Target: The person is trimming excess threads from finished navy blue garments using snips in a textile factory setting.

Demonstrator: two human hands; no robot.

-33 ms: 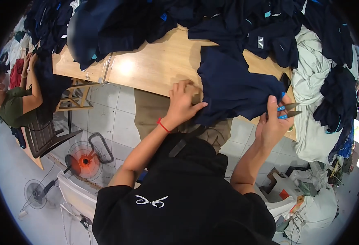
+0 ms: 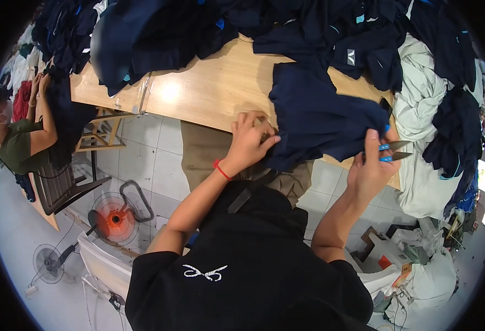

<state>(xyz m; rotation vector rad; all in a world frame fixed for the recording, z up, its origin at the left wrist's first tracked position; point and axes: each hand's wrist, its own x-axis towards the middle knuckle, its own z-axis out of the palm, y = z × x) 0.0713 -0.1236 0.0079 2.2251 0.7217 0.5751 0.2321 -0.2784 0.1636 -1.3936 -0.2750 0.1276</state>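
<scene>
A navy blue garment (image 2: 322, 113) lies spread over the near edge of the wooden table, in front of me. My left hand (image 2: 247, 144), with a red cord at the wrist, pinches the garment's left edge between thumb and curled fingers. At the garment's right end, my right hand (image 2: 366, 172) grips its cloth between thumb and fingers. Small thread snips (image 2: 398, 156) with blue-dotted handles are also in that hand, their two dark blades apart and pointing right. Part of the snips is hidden by the fingers.
Dark garments (image 2: 308, 27) heap along the far side of the wooden table (image 2: 209, 83). White cloth (image 2: 419, 99) hangs at the right. A co-worker (image 2: 24, 135) handles dark cloth at the left, beside a brown chair (image 2: 60, 179). A fan (image 2: 115, 219) stands on the floor.
My right hand, with the snips and the garment's end, has shifted slightly right. The fingers of my left hand have drawn in closer to the thumb at the garment's left edge.
</scene>
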